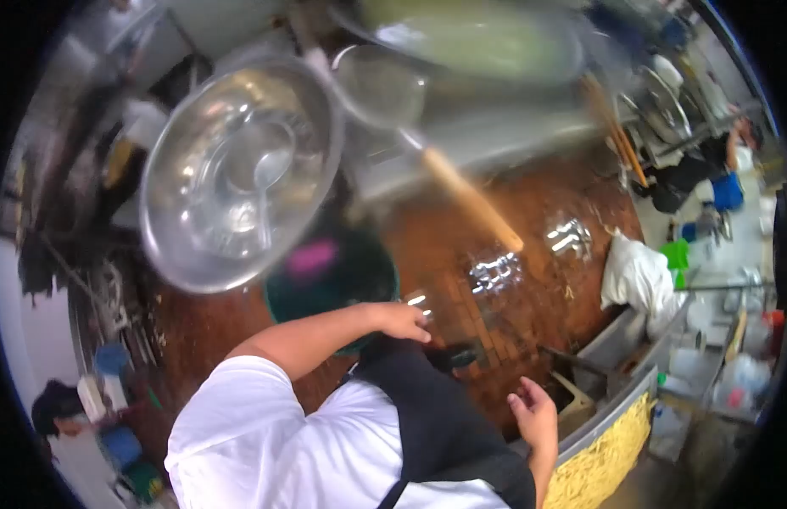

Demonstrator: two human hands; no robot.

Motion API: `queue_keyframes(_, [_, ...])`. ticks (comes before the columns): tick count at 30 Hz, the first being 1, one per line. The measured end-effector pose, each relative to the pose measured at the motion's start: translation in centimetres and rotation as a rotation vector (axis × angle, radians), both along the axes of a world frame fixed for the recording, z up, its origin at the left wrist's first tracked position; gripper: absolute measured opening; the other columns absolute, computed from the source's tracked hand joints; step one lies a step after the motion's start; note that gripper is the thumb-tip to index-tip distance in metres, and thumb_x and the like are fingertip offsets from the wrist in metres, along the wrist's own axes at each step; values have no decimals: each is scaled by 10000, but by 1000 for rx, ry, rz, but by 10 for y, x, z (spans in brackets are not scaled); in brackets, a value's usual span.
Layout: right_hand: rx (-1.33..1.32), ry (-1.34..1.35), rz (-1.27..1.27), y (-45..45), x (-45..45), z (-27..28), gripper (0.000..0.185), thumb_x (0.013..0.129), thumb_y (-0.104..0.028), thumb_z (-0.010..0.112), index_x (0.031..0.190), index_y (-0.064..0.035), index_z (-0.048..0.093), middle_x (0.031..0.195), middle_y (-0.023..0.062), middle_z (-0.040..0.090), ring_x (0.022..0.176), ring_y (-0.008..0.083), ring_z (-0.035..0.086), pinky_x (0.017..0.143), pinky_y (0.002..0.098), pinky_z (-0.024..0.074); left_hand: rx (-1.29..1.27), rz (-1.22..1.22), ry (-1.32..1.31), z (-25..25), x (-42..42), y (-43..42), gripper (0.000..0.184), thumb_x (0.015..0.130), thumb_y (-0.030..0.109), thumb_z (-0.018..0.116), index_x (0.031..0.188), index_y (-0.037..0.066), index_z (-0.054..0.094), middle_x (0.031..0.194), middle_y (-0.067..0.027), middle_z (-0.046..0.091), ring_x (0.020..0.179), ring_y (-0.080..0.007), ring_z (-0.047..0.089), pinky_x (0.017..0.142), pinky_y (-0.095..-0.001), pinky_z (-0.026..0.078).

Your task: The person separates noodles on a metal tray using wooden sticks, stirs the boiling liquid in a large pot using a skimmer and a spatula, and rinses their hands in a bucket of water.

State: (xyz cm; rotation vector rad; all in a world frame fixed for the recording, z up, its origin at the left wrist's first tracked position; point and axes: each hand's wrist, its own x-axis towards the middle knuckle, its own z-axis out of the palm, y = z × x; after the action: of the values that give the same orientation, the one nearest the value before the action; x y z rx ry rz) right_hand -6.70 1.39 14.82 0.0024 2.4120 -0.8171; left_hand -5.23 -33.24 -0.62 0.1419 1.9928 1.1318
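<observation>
Two bare hands show on my remote feed. The right hand (536, 416) has its fingers parted, w/ nothing between them that I can see; it's just beside a long grey tray with a straight raised rim (610, 413), on the person's R side. The left hand (402, 322) has its fingers part-curled; can't tell from here whether they're closed on anything. From my angle it overlaps the edge of a round dark-green tub (283, 297), contact unclear. That arm is bent in front of the body, prob. for clearance. The tray's rim prob. serves to contain its load: a heap of thin, pale-yellow strips (601, 462), tangled & uneven; fries or thick noodles, can't say which at this res. Up front, a wide, shiny, round metal basin (177, 212) sits mouth-up, which imo is why the long-handled metal spoon (270, 174) can rest inside w/o sliding out. Next to it, a round wire-mesh strainer with a long tan wooden handle (449, 176) has that handle angled back toward the body, prob. for easy reach. In the tub there's a blurry bright-pink item (313, 257), ID unclear. Below, the red-brown tiled floor (538, 297) shines, so prob. wet.
</observation>
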Motion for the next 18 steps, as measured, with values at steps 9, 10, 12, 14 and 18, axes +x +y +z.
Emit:
queue_keyframes(9, [-70, -138, 359, 37, -131, -47, 490, 802, -232, 710, 1204, 17, 581, 940, 187, 677, 824, 222, 655, 758, 325, 509, 785, 1298, -259, 30, -85, 56, 898, 879, 675, 406, 1472, 39, 181, 1382, -181, 438, 1102, -298, 553, 881, -434, 460])
queue_keyframes(10, [-68, -126, 391, 45, -150, -46, 494, 805, -233, 709, 1207, 21, 579, 953, 185, 679, 835, 223, 658, 763, 326, 511, 813, 1460, -215, 34, -102, 59, 953, 860, 693, 418, 1477, 22, 138, 1399, -192, 409, 1118, -304, 543, 887, -445, 456])
queue_keyframes(12, [-102, -131, 417, 64, -182, -49, 500, 809, -236, 707, 1212, 28, 574, 975, 182, 681, 854, 224, 660, 777, 327, 514, 886, 1736, -167, 36, -137, 52, 999, 827, 718, 448, 1454, -8, 171, 1356, -202, 437, 1110, -311, 549, 883, -455, 459])
queue_keyframes(14, [-141, -157, 437, 90, -217, -60, 506, 811, -238, 707, 1217, 32, 572, 995, 180, 682, 868, 226, 661, 794, 325, 514, 1121, 1842, -107, 40, -164, 44, 808, 829, 682, 484, 1243, -12, 463, 1057, -161, 609, 969, -304, 611, 843, -454, 478])
queue_keyframes(18, [-163, -232, 570, 107, -278, -68, 521, 812, -263, 706, 1222, 28, 570, 1100, 207, 656, 985, 232, 648, 853, 331, 500, 895, 1903, -73, 31, -202, 36, 169, 843, 214, 631, 887, 71, 552, 708, -31, 577, 617, -169, 571, 580, -322, 499])
